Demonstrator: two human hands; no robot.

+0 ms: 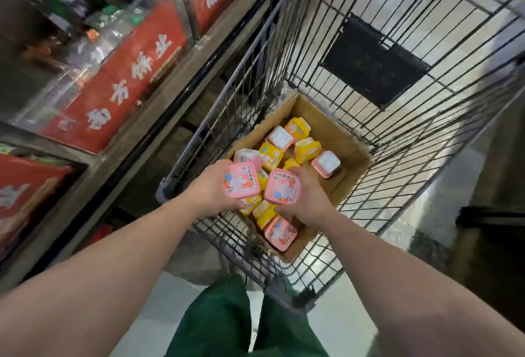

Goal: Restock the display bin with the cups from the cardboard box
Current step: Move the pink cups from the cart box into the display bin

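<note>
An open cardboard box point(348, 140) lies in the bottom of a wire cart point(377, 106). It holds several square pink and yellow cups point(306, 148), some lying on their sides. My left hand point(211, 189) grips one pink cup point(241, 180) with its printed lid facing up. My right hand point(308, 200) grips a second pink cup point(282, 186), tilted, just beside the first. Both hands hover over the near end of the box. The display bin is not in view.
Shelves on the left carry red cartons point(113, 86) with white characters and wrapped bottles point(93, 30). A black panel point(372, 61) hangs on the cart's far wire wall. My green trousers point(227, 325) and pale floor tiles fill the bottom.
</note>
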